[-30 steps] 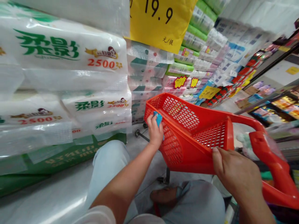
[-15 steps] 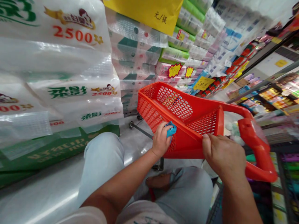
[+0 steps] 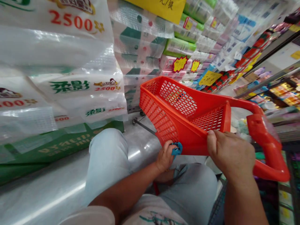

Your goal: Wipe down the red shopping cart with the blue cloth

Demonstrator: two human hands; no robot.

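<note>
Right hand's clamped on the rim of the red plastic shopping basket (image 3: 187,125), thumb on top, and the left hand (image 3: 165,157) is closed around a small blue thing (image 3: 177,148), right up against the basket's lower edge. Can't really tell what the blue thing is, maybe a cloth or a sponge. From the head cam, the basket's tilted over my light jeans (image 3: 107,156), with its long red handle (image 3: 264,140) sticking out to the right. Big plastic-wrapped tissue bales (image 3: 70,87) marked 2500 are stacked on the left, a thin metal rod (image 3: 142,125) sits low on the shiny floor, and packed shelves (image 3: 278,97) run along the right side.
</note>
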